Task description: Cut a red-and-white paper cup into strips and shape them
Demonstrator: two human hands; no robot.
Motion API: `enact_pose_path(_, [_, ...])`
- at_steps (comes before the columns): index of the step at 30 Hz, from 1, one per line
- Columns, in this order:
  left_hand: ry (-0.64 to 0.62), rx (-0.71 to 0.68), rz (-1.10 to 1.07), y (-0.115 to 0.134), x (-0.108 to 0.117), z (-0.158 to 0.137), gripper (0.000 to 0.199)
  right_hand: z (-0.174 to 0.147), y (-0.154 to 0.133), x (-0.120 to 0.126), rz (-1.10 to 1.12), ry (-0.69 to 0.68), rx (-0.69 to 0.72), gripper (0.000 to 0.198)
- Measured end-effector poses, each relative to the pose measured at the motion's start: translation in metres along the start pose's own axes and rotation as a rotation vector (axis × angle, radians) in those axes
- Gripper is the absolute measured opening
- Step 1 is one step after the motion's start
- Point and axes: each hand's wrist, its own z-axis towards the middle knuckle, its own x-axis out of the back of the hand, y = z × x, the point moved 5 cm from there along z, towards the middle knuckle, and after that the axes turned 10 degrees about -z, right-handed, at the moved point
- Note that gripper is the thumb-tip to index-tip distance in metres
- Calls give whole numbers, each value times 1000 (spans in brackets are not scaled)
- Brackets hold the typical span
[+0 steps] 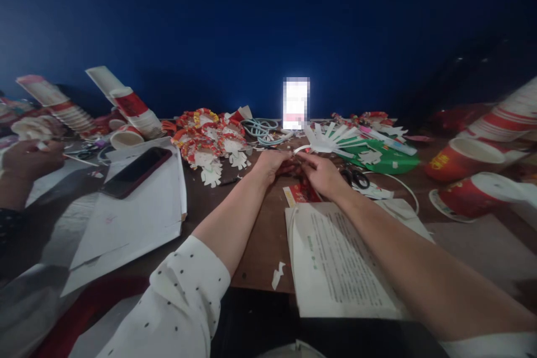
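My left hand [272,163] and my right hand [322,174] meet over the table, fingers closed and fingertips close together. Between them a thin white curved strip [301,149] sticks up, pinched at its lower end; the fingers hide the rest of it. Just behind my right hand lies a white paper cup cut into splayed strips [329,140]; I cannot tell whether it joins the held strip. Black-handled scissors [359,179] lie right of my right hand. Beneath my hands is a red printed paper piece [302,192].
Red paper-cup ornaments [210,137] pile up beyond my left hand. A phone [136,172] rests on white papers [138,224] at left. Printed sheets [335,260] lie under my right forearm. Red paper cups [465,156] stand at right, near green paper [388,159]. A co-worker's hand [31,162] is far left.
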Motion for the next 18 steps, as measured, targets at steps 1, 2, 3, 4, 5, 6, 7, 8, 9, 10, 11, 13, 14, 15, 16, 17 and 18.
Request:
enact_pose_path(1, [-4,2,2,0,0,0,16,0,-1,0,-26,9,15,41])
enact_pose_path(2, [-6,4,4,0,-1,0,17,0,-1,1,-49,16,27,41])
enact_pose_path(3, [-5,8,6,0,-1,0,17,-1,-2,1,-70,20,36,40])
enact_pose_path(4, [-2,10,8,0,-1,0,18,-1,-2,1,-89,24,44,40])
enact_pose_path(5, [3,11,9,0,-1,-1,18,-1,-3,1,-105,25,51,40])
enact_pose_path(6, [12,13,10,0,0,0,17,-1,-3,1,-123,21,57,41])
enact_pose_path(7, [18,12,9,-1,0,0,17,-1,-4,1,-144,15,63,42])
enact_pose_path(8, [23,10,8,-1,0,1,17,-2,-4,1,-167,8,70,42])
enact_pose_path(9, [27,9,8,-1,0,2,17,-2,-5,1,-190,2,78,42])
enact_pose_path(10, [32,8,9,-2,1,2,17,-2,-5,0,-208,-4,87,42])
enact_pose_path(11, [37,8,11,-2,1,3,18,-2,-5,0,-220,-12,99,41])
enact_pose_path(13, [55,3,16,-2,2,4,18,-3,-7,0,-227,-20,139,39])
enact_pose_path(14, [64,1,20,-2,2,4,18,-3,-7,-1,-226,-20,156,39])
enact_pose_path(15, [72,-2,24,-2,2,4,18,-3,-7,-1,-223,-17,168,38])
enact_pose_path(16, [76,-3,28,-2,2,3,17,-2,-6,-2,-218,-10,172,38])
enact_pose_path(17, [78,-2,28,-2,2,2,16,-2,-5,-2,-211,1,168,37])
enact_pose_path(18, [81,11,10,-2,3,1,15,-1,-4,-2,-202,12,160,37])
